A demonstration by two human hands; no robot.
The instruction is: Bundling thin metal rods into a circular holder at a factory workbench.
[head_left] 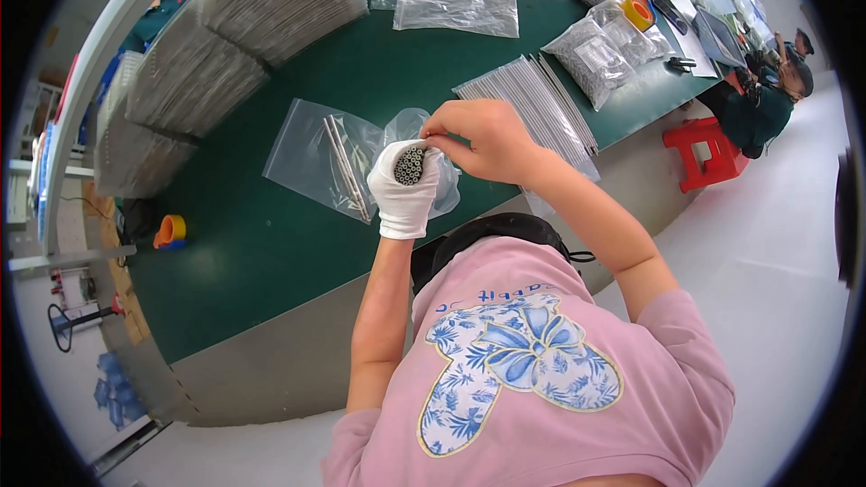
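My left hand (402,206), in a white glove, is wrapped round a bundle of thin metal tubes (409,166), whose round open ends face up. My bare right hand (487,137) meets it at the bundle's upper right edge, thumb and fingers pinched together. Whatever lies in that pinch is too small to make out. Crumpled clear plastic (445,194) shows behind and beside the gloved hand. Just left of it, a few loose tubes (341,158) lie on a flat clear plastic bag (293,151).
Many tubes (528,104) lie side by side to the right on the green table (262,280). Bags of small grey parts (591,59) and a tape roll (638,13) sit far right. Stacked packs (284,0) stand far left, near another tape roll (169,232). A person sits beyond a red stool (699,153).
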